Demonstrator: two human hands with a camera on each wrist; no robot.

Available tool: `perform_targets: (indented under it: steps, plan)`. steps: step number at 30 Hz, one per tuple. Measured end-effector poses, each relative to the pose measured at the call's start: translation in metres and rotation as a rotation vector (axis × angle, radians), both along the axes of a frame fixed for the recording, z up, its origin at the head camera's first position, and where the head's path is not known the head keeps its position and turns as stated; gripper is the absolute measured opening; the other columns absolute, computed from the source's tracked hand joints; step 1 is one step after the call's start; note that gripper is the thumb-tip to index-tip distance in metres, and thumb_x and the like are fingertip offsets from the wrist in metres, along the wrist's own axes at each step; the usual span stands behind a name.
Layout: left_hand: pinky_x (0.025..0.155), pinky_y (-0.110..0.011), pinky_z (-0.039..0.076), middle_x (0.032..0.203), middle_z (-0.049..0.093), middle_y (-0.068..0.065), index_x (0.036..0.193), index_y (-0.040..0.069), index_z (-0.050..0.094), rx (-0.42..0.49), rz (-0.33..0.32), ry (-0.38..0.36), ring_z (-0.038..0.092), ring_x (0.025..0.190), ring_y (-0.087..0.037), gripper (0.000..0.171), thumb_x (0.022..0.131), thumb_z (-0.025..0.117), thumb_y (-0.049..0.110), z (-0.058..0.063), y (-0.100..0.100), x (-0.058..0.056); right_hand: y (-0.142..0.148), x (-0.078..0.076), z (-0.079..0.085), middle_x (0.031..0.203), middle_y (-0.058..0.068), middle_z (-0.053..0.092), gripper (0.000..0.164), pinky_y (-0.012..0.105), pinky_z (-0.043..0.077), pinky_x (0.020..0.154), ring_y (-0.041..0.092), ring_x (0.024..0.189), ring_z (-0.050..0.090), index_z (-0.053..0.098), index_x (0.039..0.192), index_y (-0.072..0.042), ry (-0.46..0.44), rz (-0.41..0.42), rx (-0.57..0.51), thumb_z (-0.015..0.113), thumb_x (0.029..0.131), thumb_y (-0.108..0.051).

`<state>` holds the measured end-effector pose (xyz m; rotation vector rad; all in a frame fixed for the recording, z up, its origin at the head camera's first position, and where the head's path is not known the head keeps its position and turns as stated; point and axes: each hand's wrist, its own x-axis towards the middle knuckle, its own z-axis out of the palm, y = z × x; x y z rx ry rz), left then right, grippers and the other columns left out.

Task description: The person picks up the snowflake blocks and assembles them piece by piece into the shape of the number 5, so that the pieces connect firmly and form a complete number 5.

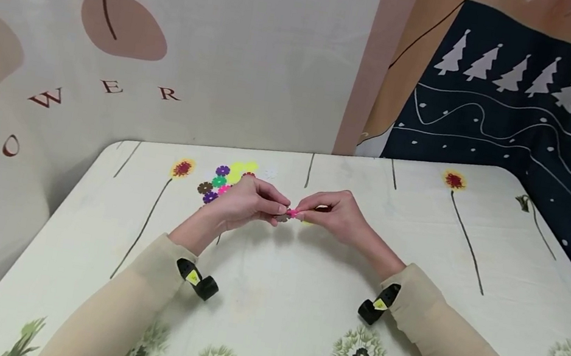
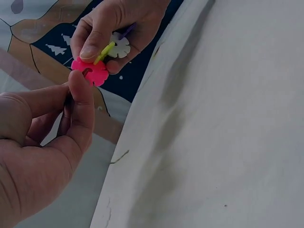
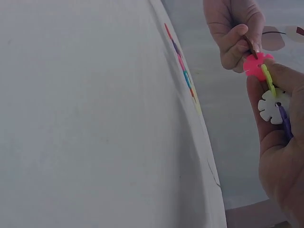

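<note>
At the far left, loose flower discs were laid out on the patterned table, partly hidden by the left hand. By that hand a brown disc was pinched, thumb and fingertips closed with no gap to spare. Its edge was brought to the slot of a pink disc just beyond the fingertips; the step in hand was judged to be the joining of these two (how deeply the brown edge was seated could not be told). Next in line, a yellow disc, a white disc and a purple disc were linked crosswise, cupped within the right hand, by whose thumb and curled fingers the pink disc was gripped near its edge. A firm, straight push, slots kept aligned, seemed to be called for.
</note>
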<state>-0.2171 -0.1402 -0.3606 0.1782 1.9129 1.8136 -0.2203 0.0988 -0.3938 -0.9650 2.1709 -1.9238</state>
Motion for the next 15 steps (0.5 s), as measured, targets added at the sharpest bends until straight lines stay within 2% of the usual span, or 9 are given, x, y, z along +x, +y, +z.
perform_targets:
  steps: [5, 10, 15]
  plan:
    - [0.088, -0.047, 0.059, 0.103, 0.072, -0.023, 0.113, -0.011, 0.071, -0.024, 0.004, 0.005, 0.073, 0.081, -0.027, 0.021, 0.093, 0.071, -0.004, -0.0003, 0.0006, -0.0009, -0.0004, -0.0001, -0.0003, 0.094, 0.012, 0.077, 0.009, 0.028, 0.060, 0.076, 0.019, 0.088, 0.071, 0.080, 0.093, 0.002, 0.012, 0.000, 0.014, 0.080, 0.085, 0.006]
    - [0.092, -0.052, 0.056, 0.105, 0.072, -0.023, 0.114, -0.011, 0.071, -0.047, -0.002, 0.028, 0.073, 0.083, -0.028, 0.021, 0.094, 0.071, -0.004, -0.0030, 0.0000, -0.0023, -0.0004, -0.0015, -0.0016, 0.094, 0.011, 0.077, 0.009, 0.028, 0.060, 0.076, 0.019, 0.088, 0.071, 0.080, 0.092, 0.001, 0.011, -0.006, 0.028, 0.080, 0.085, 0.006]
    - [0.097, -0.054, 0.052, 0.108, 0.071, -0.023, 0.116, -0.011, 0.070, -0.049, 0.001, 0.020, 0.072, 0.083, -0.027, 0.022, 0.095, 0.069, -0.004, -0.0049, -0.0008, -0.0017, -0.0005, -0.0032, -0.0017, 0.094, 0.009, 0.077, 0.008, 0.029, 0.060, 0.076, 0.019, 0.087, 0.071, 0.081, 0.092, 0.000, 0.009, -0.008, 0.044, 0.081, 0.085, 0.005]
